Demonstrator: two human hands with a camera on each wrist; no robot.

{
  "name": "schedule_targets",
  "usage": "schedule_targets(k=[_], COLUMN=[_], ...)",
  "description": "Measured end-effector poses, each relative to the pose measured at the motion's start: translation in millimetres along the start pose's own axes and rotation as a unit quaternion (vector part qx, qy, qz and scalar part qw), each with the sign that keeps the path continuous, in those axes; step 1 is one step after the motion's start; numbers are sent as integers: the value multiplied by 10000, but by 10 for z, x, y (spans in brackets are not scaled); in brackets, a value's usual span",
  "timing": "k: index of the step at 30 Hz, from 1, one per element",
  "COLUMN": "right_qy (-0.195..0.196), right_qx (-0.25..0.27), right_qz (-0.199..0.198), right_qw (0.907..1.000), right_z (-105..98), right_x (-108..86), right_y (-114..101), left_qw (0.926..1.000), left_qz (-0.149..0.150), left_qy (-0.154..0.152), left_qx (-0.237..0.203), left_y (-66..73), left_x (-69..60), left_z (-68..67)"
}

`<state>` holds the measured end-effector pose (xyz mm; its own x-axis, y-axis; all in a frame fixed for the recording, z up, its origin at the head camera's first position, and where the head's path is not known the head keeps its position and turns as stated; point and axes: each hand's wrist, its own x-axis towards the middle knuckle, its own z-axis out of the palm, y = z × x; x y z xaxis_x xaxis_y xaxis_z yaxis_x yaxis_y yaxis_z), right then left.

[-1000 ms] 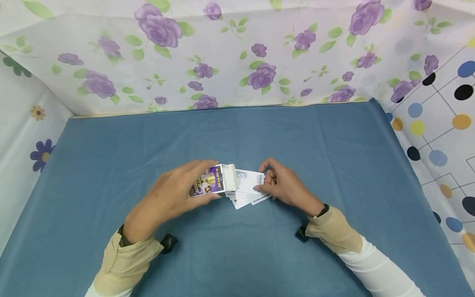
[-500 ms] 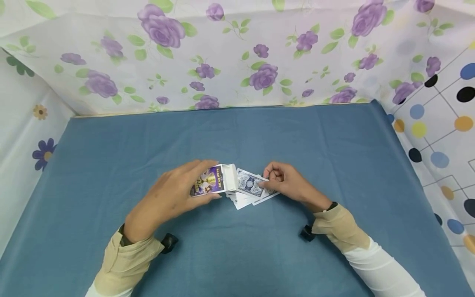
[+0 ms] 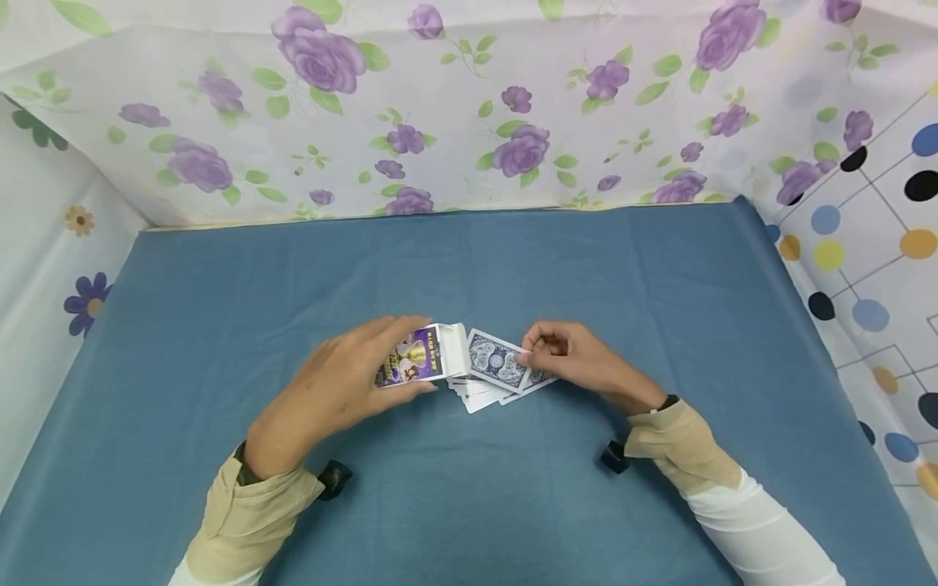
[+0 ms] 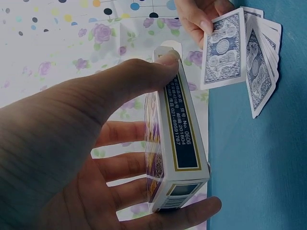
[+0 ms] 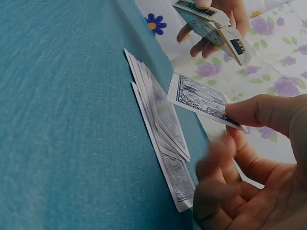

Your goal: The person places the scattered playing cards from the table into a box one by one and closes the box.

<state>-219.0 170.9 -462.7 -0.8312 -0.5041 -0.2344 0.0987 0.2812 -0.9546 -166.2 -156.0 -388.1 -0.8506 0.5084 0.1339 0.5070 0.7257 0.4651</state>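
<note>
My left hand (image 3: 340, 378) grips a purple card box (image 3: 410, 358) between thumb and fingers; its white flap end faces right. In the left wrist view the thumb presses the narrow side of the box (image 4: 184, 129). With thumb and fingertips, my right hand (image 3: 586, 362) pinches one blue-backed card (image 3: 497, 360) at its right end. That card (image 5: 199, 98) is held apart from a loose, fanned pile of cards (image 5: 158, 112) in the right wrist view. The pile (image 3: 478, 395) lies on the blue cloth, just right of the box.
A blue cloth (image 3: 469, 505) covers the table. Behind it hangs a white sheet with purple flowers (image 3: 454, 106). Patterned sheets stand at the left side (image 3: 51, 220) and right side (image 3: 872, 277).
My right hand has shifted a little to the right, and the pinched card now shows its blue back fully, tilted over the pile. My left hand and the box have stayed put.
</note>
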Motion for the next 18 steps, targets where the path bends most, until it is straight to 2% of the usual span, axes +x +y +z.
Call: schedule_targets(k=[5, 9, 14, 18], right_qy=[-179, -160, 153, 554], right_qx=[327, 352, 389, 385], right_qz=[-273, -569, -991, -1275], right_qw=[9989, 9976, 9942, 9895], right_z=[-13, -31, -41, -43], right_x=[-18, -20, -25, -51], right_y=[-22, -55, -110, -165], left_qw=[10000, 10000, 9999, 9999], left_qz=[18, -16, -28, -46], left_qy=[-25, -89, -105, -103], left_qx=[-5, -15, -22, -11], left_y=[1, 1, 3, 7], left_x=[2, 2, 0, 4], left_z=[0, 2, 3, 2])
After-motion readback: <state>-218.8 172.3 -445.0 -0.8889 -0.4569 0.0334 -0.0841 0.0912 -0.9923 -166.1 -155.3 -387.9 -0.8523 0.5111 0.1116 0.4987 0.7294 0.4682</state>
